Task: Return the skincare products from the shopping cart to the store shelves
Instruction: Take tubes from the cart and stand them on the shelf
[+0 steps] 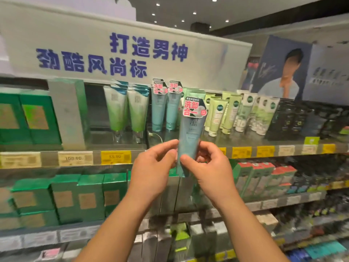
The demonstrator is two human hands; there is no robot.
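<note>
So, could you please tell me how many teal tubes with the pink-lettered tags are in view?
3: one teal tube held by the left hand and right hand, two tagged tubes standing on the top shelf. More may be hidden behind.

Tube [190,140] upright between both hands, before shelf [245,142] of tubes

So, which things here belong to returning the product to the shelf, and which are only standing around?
Belong to the job:
- teal tube, pinched by left hand and right hand
- two matching teal tubes on the top shelf

Only standing around:
- green boxes
- white-green tubes
- pale green tubes
- dark packs
- poster
</note>
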